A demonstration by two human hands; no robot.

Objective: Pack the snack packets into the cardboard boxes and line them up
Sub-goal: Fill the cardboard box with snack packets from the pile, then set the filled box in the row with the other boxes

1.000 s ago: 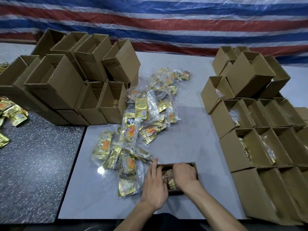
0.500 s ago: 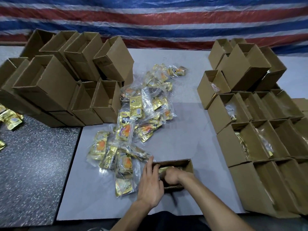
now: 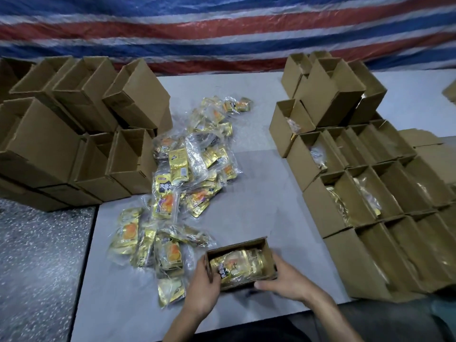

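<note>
- Our left hand (image 3: 202,290) clasps the left end of a small open cardboard box (image 3: 237,245), fingers curled round its wall
- Our right hand (image 3: 287,280) grasps its right end
- Gold snack packets (image 3: 237,265) lie inside
- The box is near the front edge of the grey table (image 3: 259,193), just beside the loose packet pile (image 3: 187,174)
- Filled boxes (image 3: 345,201) stand in rows on the right

Grey table (image 3: 259,188) adjoins a dark speckled surface (image 3: 42,262) on its left. Loose snack packets (image 3: 187,178) lie heaped down the centre. Stacked cardboard boxes (image 3: 61,144) stand at left and rows of open boxes (image 3: 370,193) at right, several holding packets. One packed box (image 3: 269,255) sits near the front edge.
</note>
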